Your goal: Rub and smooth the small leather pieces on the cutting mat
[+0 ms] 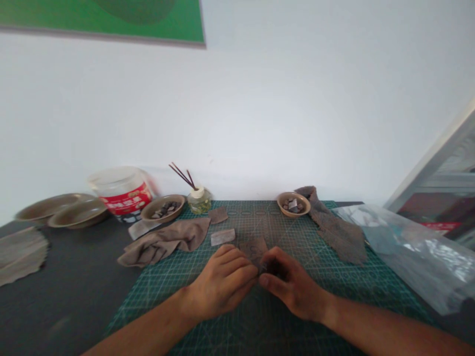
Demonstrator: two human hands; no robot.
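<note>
My left hand is closed, its curled fingers meeting the fingertips of my right hand just right of the mat's middle. Pinched between thumb and fingers of my right hand is a small dark piece, mostly hidden and too small to name. What my left fingers grip is out of sight. Directly beyond both hands lies a thin brownish square on the green cutting mat. A pale grey rectangular piece and a brown one rest farther back.
Left stand a bowl of small stones, a crumpled brown cloth, a reed diffuser, a red-labelled tub and a divided dish. Right are another bowl, a ragged grey-brown cloth and a plastic bag.
</note>
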